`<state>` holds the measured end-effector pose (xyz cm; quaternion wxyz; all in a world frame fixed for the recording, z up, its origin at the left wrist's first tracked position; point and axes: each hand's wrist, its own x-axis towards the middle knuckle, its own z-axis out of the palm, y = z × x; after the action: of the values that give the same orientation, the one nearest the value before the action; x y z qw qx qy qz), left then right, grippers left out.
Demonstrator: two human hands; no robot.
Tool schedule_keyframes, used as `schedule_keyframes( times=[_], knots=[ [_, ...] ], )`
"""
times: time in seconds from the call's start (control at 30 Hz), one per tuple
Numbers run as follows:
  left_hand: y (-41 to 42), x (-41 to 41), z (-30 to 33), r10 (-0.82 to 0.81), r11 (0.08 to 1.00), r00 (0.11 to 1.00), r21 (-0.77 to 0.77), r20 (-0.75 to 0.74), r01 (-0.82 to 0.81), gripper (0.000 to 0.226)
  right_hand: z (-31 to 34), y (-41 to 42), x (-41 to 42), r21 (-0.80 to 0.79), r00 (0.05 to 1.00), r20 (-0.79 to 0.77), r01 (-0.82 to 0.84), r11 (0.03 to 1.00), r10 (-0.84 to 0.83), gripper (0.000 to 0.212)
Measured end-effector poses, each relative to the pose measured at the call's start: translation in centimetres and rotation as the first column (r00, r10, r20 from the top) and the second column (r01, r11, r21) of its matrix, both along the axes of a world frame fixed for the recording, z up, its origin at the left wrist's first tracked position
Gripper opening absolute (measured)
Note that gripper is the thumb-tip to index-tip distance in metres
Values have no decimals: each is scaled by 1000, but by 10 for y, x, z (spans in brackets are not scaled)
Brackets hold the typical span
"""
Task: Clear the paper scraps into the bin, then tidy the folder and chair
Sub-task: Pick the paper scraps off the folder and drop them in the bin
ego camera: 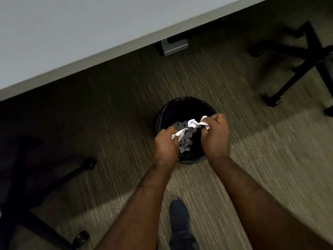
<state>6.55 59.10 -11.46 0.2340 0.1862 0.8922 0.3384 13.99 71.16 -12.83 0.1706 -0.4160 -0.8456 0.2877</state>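
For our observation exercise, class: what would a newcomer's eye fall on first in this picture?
First, the two hands, left and right, each clutching white crumpled paper scraps over the round black bin on the carpet at centre. Next, the pale grey desk slanting across the top left, and black wheeled chair bases at the far left and upper right.

Grey desk [72, 33], striped carpet [126, 98], dark shoe [179, 215], metal desk foot [173, 46]

Chair bases [299, 58] cropped, blurred

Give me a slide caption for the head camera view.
Both hands hold crumpled paper scraps over the black bin.
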Motion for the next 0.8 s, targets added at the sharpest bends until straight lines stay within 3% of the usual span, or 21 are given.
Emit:
schedule_keyframes(
  times=[0.1, 0.2, 0.3, 0.4, 0.47, 0.57, 0.67, 0.8],
  knots=[
    [18, -6, -17, 12, 998, 999, -59, 40, -10, 15, -6, 17, -4, -35, 999, 30, 19, 999, -18, 21],
    [36, -15, -28, -53, 994, 994, -89, 93, 61, 31, -12, 29, -11, -114, 996, 79, -24, 993, 33, 22],
    [44, -19, -33, -141, 988, 974, -30, 176, 149, 56, -15, 34, -13, -214, 989, 119, -65, 975, 92, 37],
    [39, -24, -37, -145, 988, 974, -18, 173, 151, 66, -14, 35, -11, -247, 978, 136, -124, 961, 161, 48],
    [31, -27, -36, -124, 992, 986, -19, 115, 127, 64, -9, 30, -8, -201, 985, 104, -117, 973, 140, 43],
    [15, -31, -27, -69, 996, 997, 60, 28, 67, 55, 2, 19, -6, -6, 996, -40, -76, 997, 76, 25],
    [3, -40, -11, -9, 984, 998, 176, -58, 19, 48, 12, 4, -15, 157, 985, -85, -138, 978, 153, 20],
    [-29, -60, 20, 153, 952, 980, 284, -125, -112, 41, 30, -36, -47, 246, 952, -109, -254, 935, 287, 21]
  ],
)
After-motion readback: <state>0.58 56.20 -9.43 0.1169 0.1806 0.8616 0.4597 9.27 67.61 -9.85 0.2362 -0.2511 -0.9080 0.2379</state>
